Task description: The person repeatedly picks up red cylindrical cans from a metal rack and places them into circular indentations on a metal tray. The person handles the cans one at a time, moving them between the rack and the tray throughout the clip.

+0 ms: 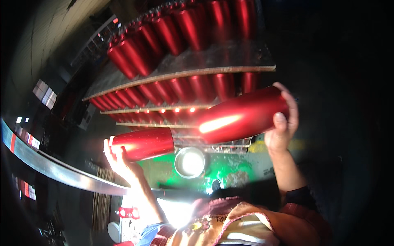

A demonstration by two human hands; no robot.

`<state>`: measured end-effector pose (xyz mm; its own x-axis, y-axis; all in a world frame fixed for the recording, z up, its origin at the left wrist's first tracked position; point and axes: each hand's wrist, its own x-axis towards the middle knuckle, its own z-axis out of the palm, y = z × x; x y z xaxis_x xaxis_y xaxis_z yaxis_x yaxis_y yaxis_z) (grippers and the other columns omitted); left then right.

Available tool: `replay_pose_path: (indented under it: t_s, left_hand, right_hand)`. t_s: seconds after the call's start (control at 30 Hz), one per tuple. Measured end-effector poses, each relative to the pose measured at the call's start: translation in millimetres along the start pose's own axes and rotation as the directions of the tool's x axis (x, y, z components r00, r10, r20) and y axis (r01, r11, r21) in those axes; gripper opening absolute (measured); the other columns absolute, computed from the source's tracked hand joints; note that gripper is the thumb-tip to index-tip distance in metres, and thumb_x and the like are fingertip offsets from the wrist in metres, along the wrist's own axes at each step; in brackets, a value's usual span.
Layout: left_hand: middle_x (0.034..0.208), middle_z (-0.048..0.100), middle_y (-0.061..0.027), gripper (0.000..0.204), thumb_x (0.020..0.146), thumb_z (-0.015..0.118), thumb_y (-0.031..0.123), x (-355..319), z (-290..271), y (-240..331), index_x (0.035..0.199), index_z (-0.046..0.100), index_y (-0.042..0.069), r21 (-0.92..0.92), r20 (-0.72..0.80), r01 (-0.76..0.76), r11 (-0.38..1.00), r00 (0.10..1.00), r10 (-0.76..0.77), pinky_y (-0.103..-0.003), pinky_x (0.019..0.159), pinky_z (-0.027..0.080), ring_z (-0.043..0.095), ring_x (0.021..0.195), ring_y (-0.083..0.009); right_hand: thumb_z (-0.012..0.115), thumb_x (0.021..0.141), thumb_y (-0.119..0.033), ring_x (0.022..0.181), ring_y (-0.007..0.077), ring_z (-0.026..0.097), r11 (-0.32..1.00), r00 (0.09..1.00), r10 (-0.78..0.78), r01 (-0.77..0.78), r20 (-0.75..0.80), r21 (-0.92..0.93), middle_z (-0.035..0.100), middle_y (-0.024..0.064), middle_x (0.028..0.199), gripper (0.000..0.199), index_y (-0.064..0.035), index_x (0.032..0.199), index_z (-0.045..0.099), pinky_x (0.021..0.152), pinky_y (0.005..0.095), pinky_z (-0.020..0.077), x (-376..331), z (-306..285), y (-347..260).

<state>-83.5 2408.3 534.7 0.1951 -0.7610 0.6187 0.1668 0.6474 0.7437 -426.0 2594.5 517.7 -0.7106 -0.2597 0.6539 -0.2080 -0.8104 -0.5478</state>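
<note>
My left hand [119, 160] is closed round the left end of a glossy red metal cylinder [150, 143], which lies nearly level in the air with small specks on its side. Higher and to the right, my right hand [282, 130] grips the right end of another red cylinder [244, 115], its thumb on the near side and fingers over the end. This one looks larger and slants down toward the left. The two cylinders are apart, both held in front of stacked boards carrying rows of similar red cylinders [170, 37].
Layered boards [184, 74] separate the rows of cylinders ahead. Below them a round metal pot [190, 162] stands on the green floor [238, 168]. A curved metal rail [65, 172] runs along the left. Bright light washes out the area by my left forearm.
</note>
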Motion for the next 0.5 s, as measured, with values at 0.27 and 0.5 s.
replay_pose_path:
  t_s: [0.27,0.5]
  left_hand:
    - [0.124,0.062,-0.0089,0.051,0.088,0.068,0.038,-57.6,-97.7,-173.8,0.128,0.054,0.01,-0.414,0.069,0.791,0.45,0.52,-0.851,-0.05,0.097,0.051,0.059,0.115,-0.0272]
    - [0.123,0.061,-0.0127,0.05,0.085,0.069,0.044,-43.7,-140.8,-330.9,0.122,0.062,0.011,-0.778,0.178,0.62,-0.101,0.065,-0.982,-0.053,0.088,0.058,0.055,0.112,-0.0448]
  right_hand:
    - [0.061,0.096,-0.018,0.113,0.022,0.059,-0.04,0.188,0.943,-0.756,0.275,0.654,0.061,0.0103,0.125,0.038,-0.006,0.132,0.056,0.1,0.0387,0.0488,-118.0,90.0,170.1]
    - [0.06,0.094,-0.043,0.119,0.0287,0.056,-0.203,0.047,0.843,-0.894,0.535,0.399,0.058,0.0116,0.131,0.049,-0.0147,0.133,0.054,0.098,0.0489,0.0515,-169.3,196.6,287.4]
